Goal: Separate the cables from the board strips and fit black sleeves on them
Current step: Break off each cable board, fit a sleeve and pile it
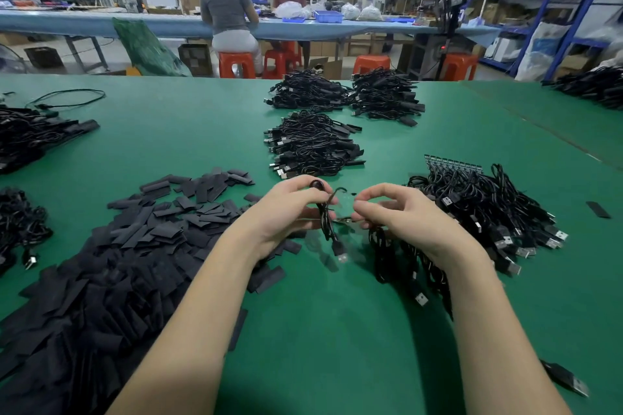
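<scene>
My left hand (286,212) grips a coiled black USB cable (328,229) whose plug hangs down toward the green table. My right hand (397,212) pinches the small board piece (342,220) at that cable's end; below it hangs a bunch of cables (404,263). To the right lies a heap of cables (488,209) joined to a board strip (451,163). A large pile of flat black sleeves (135,246) covers the table on the left.
Three heaps of sleeved cables (313,145) lie beyond my hands, with more cable piles at the left edge (30,135) and far right (593,84). A loose sleeve (598,209) and a stray USB plug (566,379) lie on the right. Two people sit at a far bench.
</scene>
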The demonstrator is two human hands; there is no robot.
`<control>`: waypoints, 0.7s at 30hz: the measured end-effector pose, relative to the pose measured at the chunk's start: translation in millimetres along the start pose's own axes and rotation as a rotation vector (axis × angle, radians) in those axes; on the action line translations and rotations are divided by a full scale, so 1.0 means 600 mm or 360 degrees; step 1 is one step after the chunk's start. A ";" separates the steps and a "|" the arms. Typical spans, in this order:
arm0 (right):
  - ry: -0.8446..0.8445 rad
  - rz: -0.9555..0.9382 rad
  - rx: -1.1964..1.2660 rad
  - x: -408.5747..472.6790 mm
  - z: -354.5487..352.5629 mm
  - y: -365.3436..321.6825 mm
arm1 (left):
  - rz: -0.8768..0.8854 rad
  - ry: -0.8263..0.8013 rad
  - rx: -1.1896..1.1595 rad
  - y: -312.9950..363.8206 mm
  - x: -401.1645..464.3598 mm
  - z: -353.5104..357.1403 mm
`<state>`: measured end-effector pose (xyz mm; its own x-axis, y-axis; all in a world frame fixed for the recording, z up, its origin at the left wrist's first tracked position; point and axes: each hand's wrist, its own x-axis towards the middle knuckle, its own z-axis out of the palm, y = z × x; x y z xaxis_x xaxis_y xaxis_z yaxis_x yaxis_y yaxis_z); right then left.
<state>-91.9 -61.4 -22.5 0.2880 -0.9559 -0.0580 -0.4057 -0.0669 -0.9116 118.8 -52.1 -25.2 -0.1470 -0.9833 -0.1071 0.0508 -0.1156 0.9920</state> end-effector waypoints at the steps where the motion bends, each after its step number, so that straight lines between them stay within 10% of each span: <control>1: 0.0073 -0.0008 -0.0091 0.004 0.005 -0.003 | -0.0010 -0.0051 0.0005 0.000 -0.001 0.005; 12: 0.0255 -0.0004 -0.0591 0.013 0.019 -0.005 | -0.0161 -0.0119 0.0393 -0.012 -0.005 0.029; 21: 0.0444 -0.0129 -0.0458 0.010 0.012 -0.021 | -0.0147 0.0295 -0.0041 -0.035 0.011 0.064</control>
<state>-79.1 -64.2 -14.3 0.0986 -0.9825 0.1577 -0.6289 -0.1844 -0.7553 78.6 -50.9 -44.4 0.0317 -0.9771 -0.2106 0.0712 -0.2079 0.9755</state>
